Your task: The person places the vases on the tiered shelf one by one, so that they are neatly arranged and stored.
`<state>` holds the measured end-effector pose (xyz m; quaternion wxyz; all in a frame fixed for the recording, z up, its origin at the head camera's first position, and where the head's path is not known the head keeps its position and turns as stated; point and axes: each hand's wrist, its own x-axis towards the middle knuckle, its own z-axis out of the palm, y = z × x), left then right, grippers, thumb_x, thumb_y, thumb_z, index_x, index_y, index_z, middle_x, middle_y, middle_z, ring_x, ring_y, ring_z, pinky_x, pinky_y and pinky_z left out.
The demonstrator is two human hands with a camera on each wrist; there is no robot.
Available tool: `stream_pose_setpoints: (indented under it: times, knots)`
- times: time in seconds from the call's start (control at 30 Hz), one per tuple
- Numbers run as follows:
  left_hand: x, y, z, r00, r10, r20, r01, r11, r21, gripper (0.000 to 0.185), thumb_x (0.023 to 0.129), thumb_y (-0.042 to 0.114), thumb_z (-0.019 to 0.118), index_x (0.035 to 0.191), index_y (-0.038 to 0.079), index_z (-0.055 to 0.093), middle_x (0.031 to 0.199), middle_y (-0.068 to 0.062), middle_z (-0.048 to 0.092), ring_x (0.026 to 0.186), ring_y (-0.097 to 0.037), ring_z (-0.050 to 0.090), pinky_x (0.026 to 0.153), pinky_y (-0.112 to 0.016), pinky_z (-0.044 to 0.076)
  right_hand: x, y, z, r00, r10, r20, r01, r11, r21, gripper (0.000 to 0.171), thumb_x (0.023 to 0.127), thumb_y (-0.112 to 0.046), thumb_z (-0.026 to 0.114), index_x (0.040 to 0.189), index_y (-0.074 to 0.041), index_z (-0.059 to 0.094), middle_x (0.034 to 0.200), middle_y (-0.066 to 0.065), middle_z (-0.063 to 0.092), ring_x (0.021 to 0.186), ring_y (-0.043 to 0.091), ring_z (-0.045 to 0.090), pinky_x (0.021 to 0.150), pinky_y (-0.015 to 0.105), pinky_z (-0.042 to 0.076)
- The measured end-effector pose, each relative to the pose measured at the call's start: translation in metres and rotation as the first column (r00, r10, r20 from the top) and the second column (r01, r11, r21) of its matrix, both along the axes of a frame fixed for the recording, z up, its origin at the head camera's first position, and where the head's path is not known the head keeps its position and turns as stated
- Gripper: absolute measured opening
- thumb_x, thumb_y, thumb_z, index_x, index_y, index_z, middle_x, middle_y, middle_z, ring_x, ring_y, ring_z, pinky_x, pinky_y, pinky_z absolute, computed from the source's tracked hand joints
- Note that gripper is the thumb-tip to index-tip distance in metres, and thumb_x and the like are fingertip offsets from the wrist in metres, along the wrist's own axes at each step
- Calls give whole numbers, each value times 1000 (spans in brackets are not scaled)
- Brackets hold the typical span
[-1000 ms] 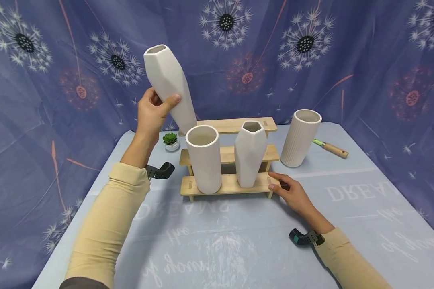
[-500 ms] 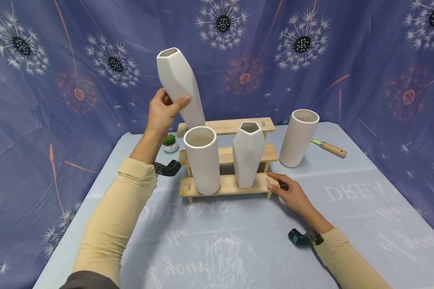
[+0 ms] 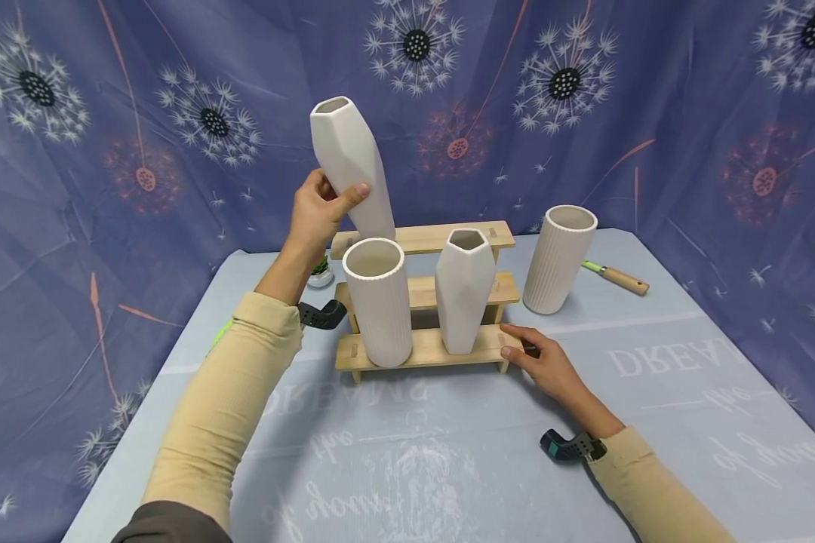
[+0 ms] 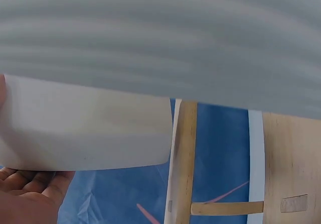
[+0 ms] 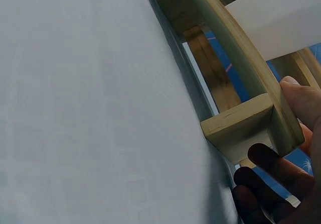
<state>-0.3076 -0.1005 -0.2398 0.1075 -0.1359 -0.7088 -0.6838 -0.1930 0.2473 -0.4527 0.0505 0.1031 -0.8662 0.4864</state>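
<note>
My left hand [image 3: 321, 215] grips a tall white faceted vase [image 3: 355, 147], thumb on its near side, fingers behind. The vase leans a little, its lower end at the left part of the top board of a three-step wooden stand [image 3: 429, 348]. At the stand's lower right end, my right hand [image 3: 548, 368] holds the bottom board; in the right wrist view the thumb lies along the board edge [image 5: 261, 71]. On that bottom step stand a ribbed cylindrical white vase [image 3: 380, 309] and another faceted white vase [image 3: 463, 294]. The ribbed one blocks much of the left wrist view.
A second ribbed vase [image 3: 557, 260] stands on the table right of the stand. Behind it lies a wooden-handled tool [image 3: 621, 279] with a green shaft. A small potted succulent [image 3: 321, 275] sits left of the stand, partly behind my left forearm. A patterned blue curtain [image 3: 407, 98] hangs behind.
My left hand has carried the faceted vase right and slightly down, over the top board's left part. My right hand keeps its hold. The forearm now overlaps the succulent.
</note>
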Motion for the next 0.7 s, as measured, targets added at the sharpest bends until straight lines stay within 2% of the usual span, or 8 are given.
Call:
stream_pose_setpoints:
  times: [0.47, 0.57, 0.7]
  knots:
    - [-6, 4, -3, 999, 28, 45, -26, 999, -46, 71, 76, 27, 80, 134, 9, 43, 129, -13, 57, 116, -21, 57, 102, -36, 44, 0, -1, 0, 1000, 0, 10, 0, 1000, 18, 48, 91, -29, 63, 136, -17, 52, 136, 12, 54, 97, -2, 53, 81, 17, 47]
    - [-6, 4, -2, 999, 21, 45, -18, 997, -72, 73, 76, 29, 79, 136, 10, 41, 131, -12, 56, 118, -21, 55, 102, -37, 44, 3, -3, 6, 1000, -2, 17, 2, 1000, 26, 47, 91, -25, 63, 136, -14, 52, 136, 13, 53, 97, -4, 52, 80, 17, 47]
    - [-6, 7, -1, 1000, 10, 30, -6, 991, -132, 75, 78, 32, 77, 138, 10, 37, 134, -10, 53, 120, -21, 54, 102, -37, 44, 11, -10, 22, 1000, -6, 15, 6, 999, 35, 46, 92, -19, 62, 135, -7, 52, 134, 18, 53, 95, -4, 51, 80, 17, 47]
